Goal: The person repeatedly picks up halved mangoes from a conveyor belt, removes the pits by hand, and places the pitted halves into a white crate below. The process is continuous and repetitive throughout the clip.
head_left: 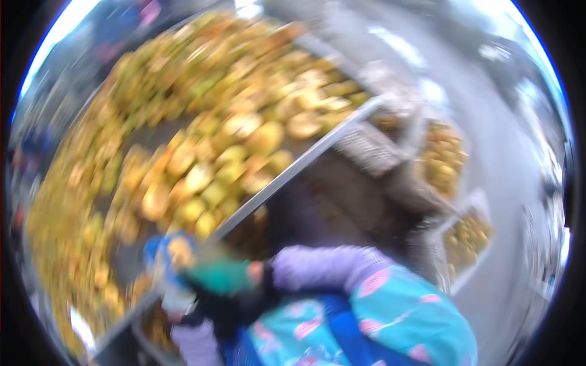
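The picture is smeared by motion. My left hand (160, 259), in what looks like a blue and whitish glove, is closed around a yellow-orange fruit (180, 251) by the metal edge of a broad table. Right beside it is my right hand (220, 276) in a green glove; its fingers are too blurred to read, and a dull brownish-green blur lies over their top. Many round yellow and greenish fruits (244, 143), some with pale faces, cover the dark table top (160, 135) beyond my hands. Purple sleeves and black cuffs show on both arms.
A straight metal rim (299, 163) runs diagonally along the table's near side. To the right stand open woven sacks (421, 189), with yellow fruit (442, 157) in some. A grey floor (488, 152) stretches behind them. Blurred shapes, perhaps people, are at the far left.
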Motion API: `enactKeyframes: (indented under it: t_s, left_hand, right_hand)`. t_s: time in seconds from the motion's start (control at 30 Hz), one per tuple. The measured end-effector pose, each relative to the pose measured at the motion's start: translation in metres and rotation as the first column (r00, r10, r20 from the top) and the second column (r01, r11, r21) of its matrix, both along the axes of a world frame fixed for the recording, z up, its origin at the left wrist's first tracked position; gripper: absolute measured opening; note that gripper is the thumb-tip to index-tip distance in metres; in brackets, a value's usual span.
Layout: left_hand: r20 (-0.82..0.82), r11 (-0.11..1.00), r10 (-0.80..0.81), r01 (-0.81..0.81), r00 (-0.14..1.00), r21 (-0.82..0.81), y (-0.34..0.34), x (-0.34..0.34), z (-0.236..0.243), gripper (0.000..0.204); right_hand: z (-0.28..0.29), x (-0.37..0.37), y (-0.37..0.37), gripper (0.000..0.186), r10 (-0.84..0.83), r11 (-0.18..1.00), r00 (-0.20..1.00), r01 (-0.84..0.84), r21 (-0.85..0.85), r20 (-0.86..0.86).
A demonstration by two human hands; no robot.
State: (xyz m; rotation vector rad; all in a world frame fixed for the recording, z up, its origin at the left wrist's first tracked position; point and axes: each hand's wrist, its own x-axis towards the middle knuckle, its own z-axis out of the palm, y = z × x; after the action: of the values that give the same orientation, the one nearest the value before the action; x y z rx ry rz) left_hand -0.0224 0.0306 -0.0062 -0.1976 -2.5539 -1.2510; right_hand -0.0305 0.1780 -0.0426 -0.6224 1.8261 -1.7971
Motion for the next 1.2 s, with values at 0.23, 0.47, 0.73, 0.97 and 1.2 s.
enactKeyframes:
  t_s: [0.23,0.47,0.73,0.97,1.2]
  left_hand:
    - [0.255,0.808,-0.002,-0.149,0.967,0.57,0.025,-0.03,0.01,0.032]
    - [-0.32,0.791,0.284,-0.032,0.904,0.611,0.108,-0.017,0.014,0.032]
    - [-0.666,0.789,0.522,-0.004,0.533,0.615,0.149,-0.017,0.014,0.032]
    - [-0.625,0.866,0.371,-0.012,0.687,0.5,0.102,0.002,0.023,0.022]
    - [0.069,0.96,0.262,-0.267,0.963,0.08,-0.045,0.083,0.037,0.026]
  right_hand:
    - [0.03,0.018,-0.011,0.049,0.308,0.774,0.658,0.246,-0.583,0.687]
    - [0.02,0.012,-0.016,0.048,0.497,0.645,0.491,0.342,-0.683,0.715]
    - [0.021,0.012,0.01,0.047,0.844,0.369,0.361,0.143,-0.918,0.396]
    - [0.029,0.032,-0.005,0.048,0.948,0.209,0.225,0.099,-0.973,0.226]
    - [0.067,0.043,0.013,0.043,0.713,0.693,0.239,-0.094,-0.715,0.659]
